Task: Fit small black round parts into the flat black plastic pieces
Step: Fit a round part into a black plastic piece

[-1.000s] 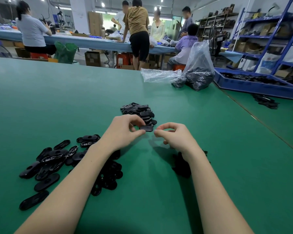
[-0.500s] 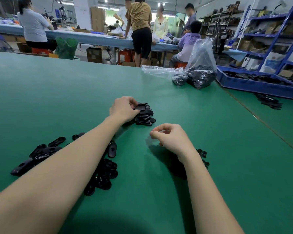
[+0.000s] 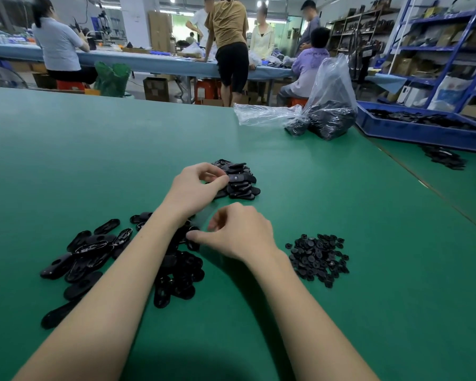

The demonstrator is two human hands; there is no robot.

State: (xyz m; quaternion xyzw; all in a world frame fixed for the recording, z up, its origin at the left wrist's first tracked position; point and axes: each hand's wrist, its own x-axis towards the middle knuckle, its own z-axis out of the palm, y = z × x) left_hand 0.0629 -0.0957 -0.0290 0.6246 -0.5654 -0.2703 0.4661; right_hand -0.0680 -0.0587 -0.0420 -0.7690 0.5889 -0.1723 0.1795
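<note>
Your left hand [image 3: 194, 188] is pinching a flat piece [image 3: 238, 177] at the far pile [image 3: 241, 185]; your right hand [image 3: 241, 235] is seemingly pinching another piece [image 3: 192, 237], fingers curled.

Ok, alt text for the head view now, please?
The left hand sets a flat black piece on the far stack; the right hand reaches into the near pile. Small round parts lie right on the green table.

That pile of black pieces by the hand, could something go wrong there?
Maybe. The left hand is setting a flat piece on top of the heaped far pile; stacked that high, it might slide off. The right hand reaches across to the near pile, and its forearm passes close to the small round parts, so it could scatter them over the green table.
</note>
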